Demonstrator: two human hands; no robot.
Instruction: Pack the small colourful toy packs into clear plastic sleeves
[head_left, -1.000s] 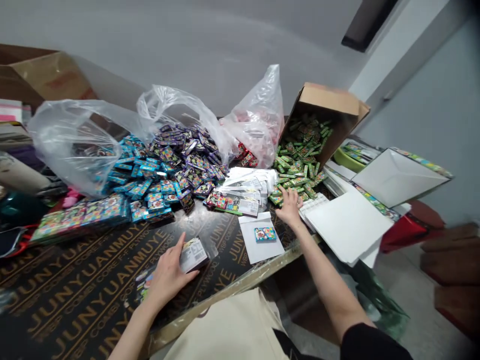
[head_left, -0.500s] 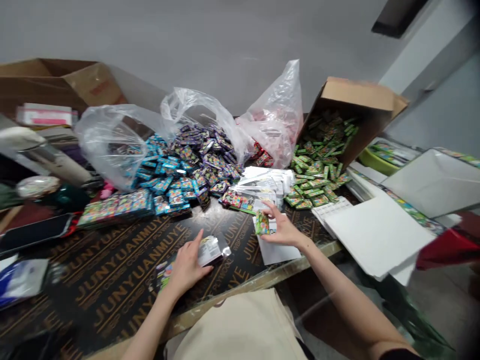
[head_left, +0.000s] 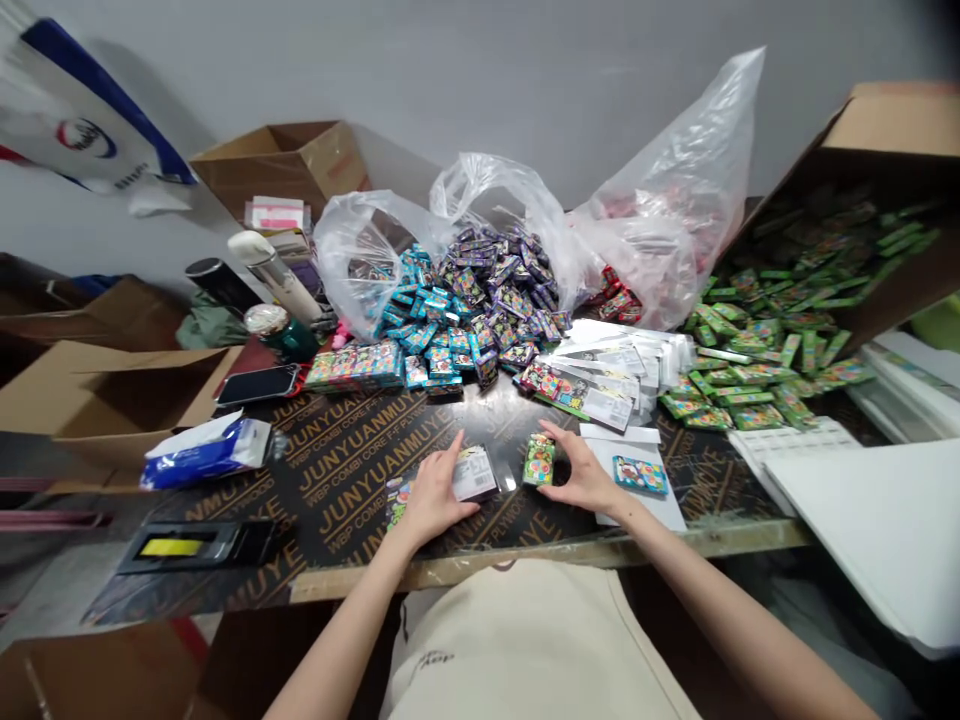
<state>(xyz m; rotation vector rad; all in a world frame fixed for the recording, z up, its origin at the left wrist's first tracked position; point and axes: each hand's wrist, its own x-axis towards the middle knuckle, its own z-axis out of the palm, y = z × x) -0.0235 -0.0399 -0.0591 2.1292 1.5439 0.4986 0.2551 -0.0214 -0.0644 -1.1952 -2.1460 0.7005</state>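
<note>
My right hand (head_left: 585,478) pinches a small green printed box (head_left: 539,460) between thumb and fingers, just above or on the dark tabletop. My left hand (head_left: 429,498) lies with fingers spread over a flat printed packet (head_left: 477,474) in clear film; a barcode label shows at its right end, and colourful print sticks out at the left. To the right of my right hand, a small blue box (head_left: 640,475) rests on a white sheet (head_left: 664,512). A fan of printed packets (head_left: 574,392) with white backs lies behind my hands.
Heaps of blue boxes (head_left: 435,325), purple boxes (head_left: 510,285) and green boxes (head_left: 742,370) line the back. Red boxes (head_left: 619,298) spill from a plastic bag (head_left: 675,235). At left are a phone (head_left: 259,384), a blue-white pack (head_left: 206,450) and a tape dispenser (head_left: 202,545).
The view has swung left. My right hand has brought the green box left from over the white sheet, closer to my left hand, uncovering the blue box. My left hand stays on the packet.
</note>
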